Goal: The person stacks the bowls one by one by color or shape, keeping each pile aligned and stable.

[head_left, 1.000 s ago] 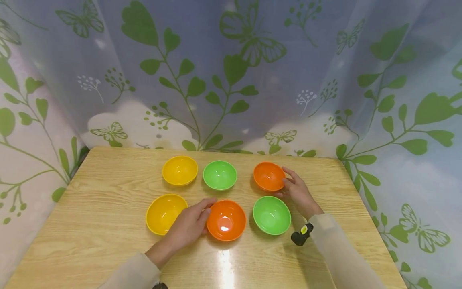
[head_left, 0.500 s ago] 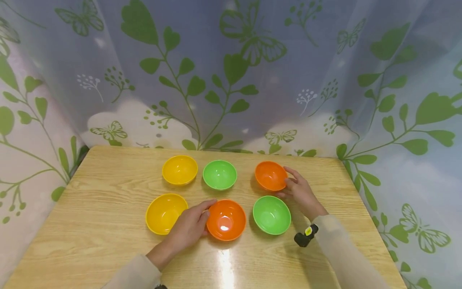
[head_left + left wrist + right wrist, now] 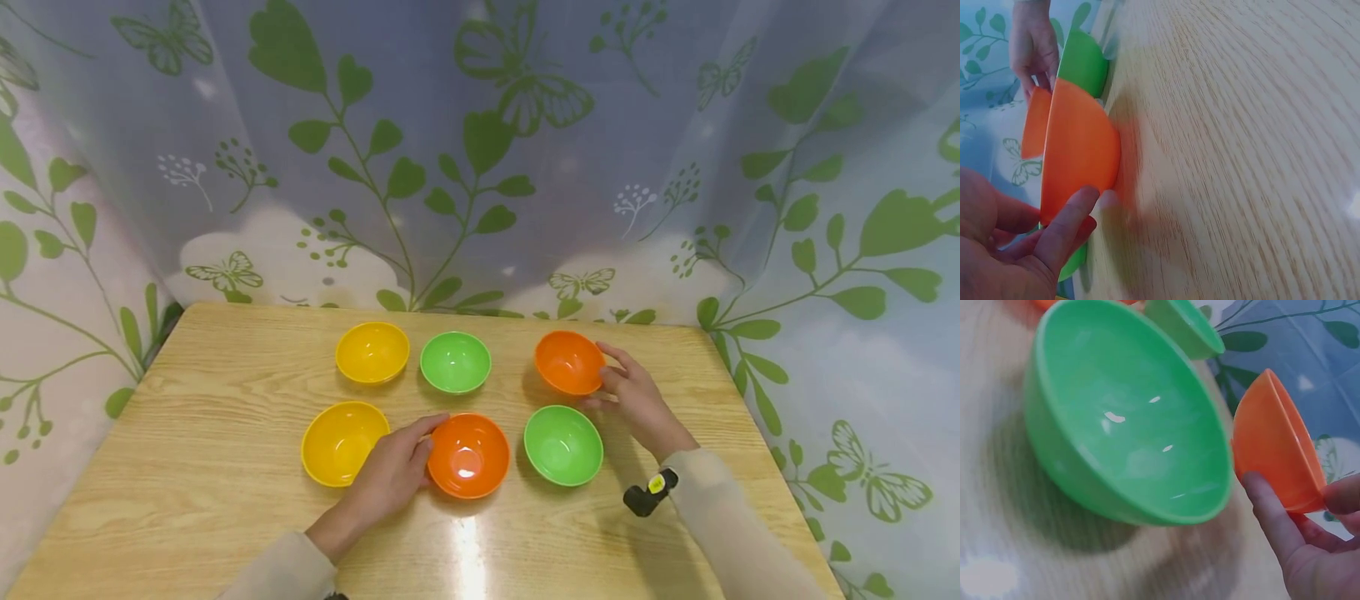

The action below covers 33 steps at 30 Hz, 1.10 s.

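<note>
In the head view my right hand [image 3: 637, 404] grips the right side of the far orange bowl [image 3: 570, 362]. That bowl is raised slightly off the table; the right wrist view shows a finger against the outside of the orange bowl [image 3: 1272, 444] and the thumb at its rim. My left hand [image 3: 390, 467] holds the left side of the near orange bowl [image 3: 468, 456], which rests on the table. In the left wrist view, fingers lie on both sides of this orange bowl's edge [image 3: 1079, 144]. A green bowl [image 3: 563, 446] stands between the near orange bowl and my right forearm.
Another green bowl [image 3: 455, 362] stands in the back row, beside a yellow bowl [image 3: 372, 353]. A second yellow bowl [image 3: 341, 442] sits at front left, partly behind my left hand. A patterned curtain [image 3: 480, 167] hangs along the wooden table's [image 3: 187, 467] back edge.
My right hand has moved the far orange bowl a little to the right and up off the table. My left hand and the other bowls stay in place.
</note>
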Available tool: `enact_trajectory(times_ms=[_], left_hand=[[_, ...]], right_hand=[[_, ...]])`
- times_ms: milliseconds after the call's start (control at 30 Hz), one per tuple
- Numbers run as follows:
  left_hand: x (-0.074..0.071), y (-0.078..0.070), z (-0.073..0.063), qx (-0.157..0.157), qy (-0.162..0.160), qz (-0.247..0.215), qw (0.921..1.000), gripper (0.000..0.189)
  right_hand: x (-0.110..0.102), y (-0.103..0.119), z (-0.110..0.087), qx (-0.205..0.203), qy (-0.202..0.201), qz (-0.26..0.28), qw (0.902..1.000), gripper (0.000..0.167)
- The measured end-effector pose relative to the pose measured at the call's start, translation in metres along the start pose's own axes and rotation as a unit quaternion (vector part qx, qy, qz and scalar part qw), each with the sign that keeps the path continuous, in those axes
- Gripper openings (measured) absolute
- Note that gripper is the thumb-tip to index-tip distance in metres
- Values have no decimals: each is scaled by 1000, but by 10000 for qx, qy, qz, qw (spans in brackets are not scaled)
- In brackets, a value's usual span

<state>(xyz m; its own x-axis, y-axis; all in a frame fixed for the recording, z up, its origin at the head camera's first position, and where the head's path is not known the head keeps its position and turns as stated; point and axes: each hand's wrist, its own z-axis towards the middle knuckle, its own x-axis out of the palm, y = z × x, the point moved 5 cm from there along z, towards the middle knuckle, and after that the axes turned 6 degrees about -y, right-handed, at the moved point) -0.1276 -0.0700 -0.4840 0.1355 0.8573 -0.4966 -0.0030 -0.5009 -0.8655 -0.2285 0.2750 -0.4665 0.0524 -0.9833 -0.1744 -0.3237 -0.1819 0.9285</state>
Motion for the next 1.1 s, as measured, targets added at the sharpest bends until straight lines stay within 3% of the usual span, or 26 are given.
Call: enact_trajectory(times_ms=[167, 500, 1100], left_hand=[[0, -3, 1, 266, -203, 320, 9989, 43], [0, -3, 1, 229, -197, 313, 9991, 44], [1, -2, 1, 274, -252, 297, 9989, 43]], right_hand=[[-5, 10, -3, -70, -23, 68, 9999, 64], [-8, 25, -16, -405, 237, -43, 9989, 61], [17, 44, -41, -434, 741, -53, 9963, 60]])
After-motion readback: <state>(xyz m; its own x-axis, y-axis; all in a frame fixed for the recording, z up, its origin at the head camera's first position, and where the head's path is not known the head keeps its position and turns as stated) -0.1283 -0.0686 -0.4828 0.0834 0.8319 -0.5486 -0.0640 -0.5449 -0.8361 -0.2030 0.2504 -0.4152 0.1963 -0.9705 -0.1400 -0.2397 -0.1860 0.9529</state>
